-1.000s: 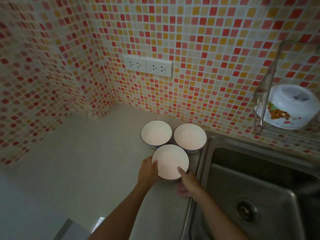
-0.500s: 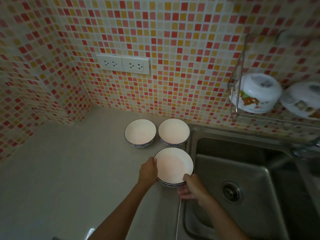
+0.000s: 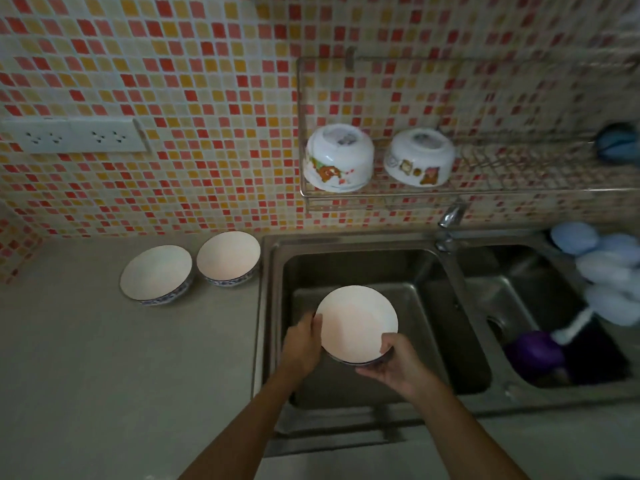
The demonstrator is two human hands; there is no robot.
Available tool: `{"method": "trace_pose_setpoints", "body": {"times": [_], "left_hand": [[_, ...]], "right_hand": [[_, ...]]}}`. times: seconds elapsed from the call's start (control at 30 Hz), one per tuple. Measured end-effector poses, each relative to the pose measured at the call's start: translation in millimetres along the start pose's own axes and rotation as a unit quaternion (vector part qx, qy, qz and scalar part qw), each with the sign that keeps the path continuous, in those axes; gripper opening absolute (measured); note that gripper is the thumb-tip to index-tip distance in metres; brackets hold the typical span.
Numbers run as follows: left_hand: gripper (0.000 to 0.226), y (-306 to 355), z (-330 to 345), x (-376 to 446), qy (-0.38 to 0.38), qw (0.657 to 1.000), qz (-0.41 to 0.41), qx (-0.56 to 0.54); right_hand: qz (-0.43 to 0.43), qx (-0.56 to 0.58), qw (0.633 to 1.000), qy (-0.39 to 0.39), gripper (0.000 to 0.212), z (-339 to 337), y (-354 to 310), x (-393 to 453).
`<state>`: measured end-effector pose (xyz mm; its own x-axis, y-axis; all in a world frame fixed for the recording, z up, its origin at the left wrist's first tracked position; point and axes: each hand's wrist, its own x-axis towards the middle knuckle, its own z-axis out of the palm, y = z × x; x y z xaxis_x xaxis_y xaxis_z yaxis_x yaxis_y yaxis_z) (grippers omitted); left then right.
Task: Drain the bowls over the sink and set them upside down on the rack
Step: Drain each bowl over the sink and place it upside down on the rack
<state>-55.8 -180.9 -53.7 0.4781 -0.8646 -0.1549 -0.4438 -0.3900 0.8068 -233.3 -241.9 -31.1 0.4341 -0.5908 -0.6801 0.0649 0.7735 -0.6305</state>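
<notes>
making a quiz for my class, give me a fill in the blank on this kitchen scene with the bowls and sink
1. Both hands, left hand and right hand, hold one bowl over the ____.
2. The number of bowls left on the counter is ____.
3. The two cartoon bowls on the rack sit ____ down.
4. The held bowl's opening faces ____.

Missing words: sink; two; upside; up

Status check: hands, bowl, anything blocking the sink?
Left hand and right hand grip bowl, upright over sink. Two bowls wait on counter. Nothing blocking.
</notes>
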Motion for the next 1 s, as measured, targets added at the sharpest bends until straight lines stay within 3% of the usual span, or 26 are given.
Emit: {"method": "trace_pose_setpoints", "body": {"times": [0.17, 0.33, 0.5, 0.63, 0.83, 1.0], "left_hand": [[0.056, 0.7, 50.0, -29.1, -0.039, 0.998, -0.008, 0.039], [0.068, -32.3, 94.1, -59.5, -0.095, 0.973, -0.010, 0.210], [0.086, -55.2, 115.9, -75.7, -0.043, 0.960, 0.009, 0.278], [0.087, -57.3, 116.8, -74.4, -0.050, 0.965, -0.001, 0.257], [0.080, -58.2, 119.1, -74.7, -0.031, 0.967, -0.010, 0.254], [0.072, -55.8, 118.0, -76.4, -0.022, 0.969, 0.009, 0.246]], "right_hand": [[0.015, 0.019, 0.998, 0.056, 0.050, -60.1, -7.1, -1.7], [0.012, 0.013, 0.996, 0.089, 0.038, -111.4, -12.5, 6.3], [-0.007, -0.061, 0.991, 0.117, 0.054, -139.9, -13.1, 20.6], [-0.016, -0.148, 0.978, 0.146, 0.056, -143.9, -14.8, 28.0], [-0.062, -0.287, 0.938, 0.183, 0.064, -137.4, -7.5, 39.0], [-0.181, -0.445, 0.857, 0.186, 0.078, -135.0, 2.9, 42.5]]}}
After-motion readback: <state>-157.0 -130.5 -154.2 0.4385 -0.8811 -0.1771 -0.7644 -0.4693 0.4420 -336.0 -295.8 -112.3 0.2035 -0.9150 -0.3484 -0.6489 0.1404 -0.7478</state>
